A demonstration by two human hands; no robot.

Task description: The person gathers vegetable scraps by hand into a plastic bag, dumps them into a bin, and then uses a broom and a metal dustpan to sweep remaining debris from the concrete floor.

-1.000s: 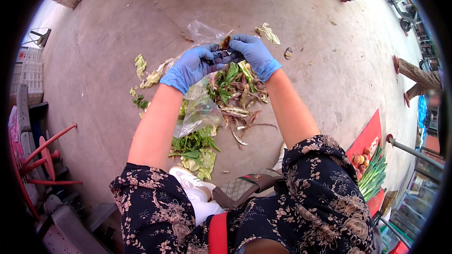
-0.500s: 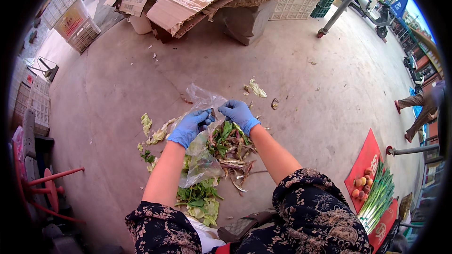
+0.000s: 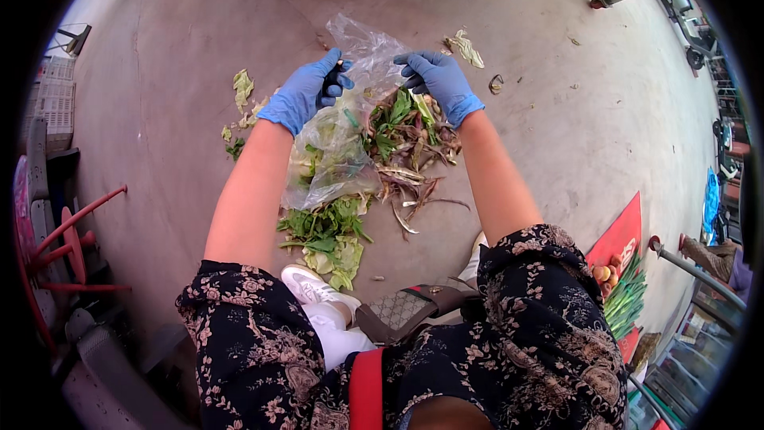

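"The left hand [image 3: 306,95]?"
"Holding its fingers half curled; around what, I can't tell. Beside it a clear bag [image 3: 342,139] is veiling leafy scraps [image 3: 328,229]."
"The right hand [image 3: 442,84]?"
"Fingers bending loosely, grip unclear. Near right, green stalks [image 3: 627,304] are partly hiding pale lettering [image 3: 627,251] on a red sheet [image 3: 622,224]."

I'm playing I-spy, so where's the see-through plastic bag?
In the head view, the plastic bag is just left of the middle, partly over the leafy greens and beside the wilted scraps.

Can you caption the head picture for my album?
Blue-gloved left hand and right hand near clear plastic and vegetable scraps.
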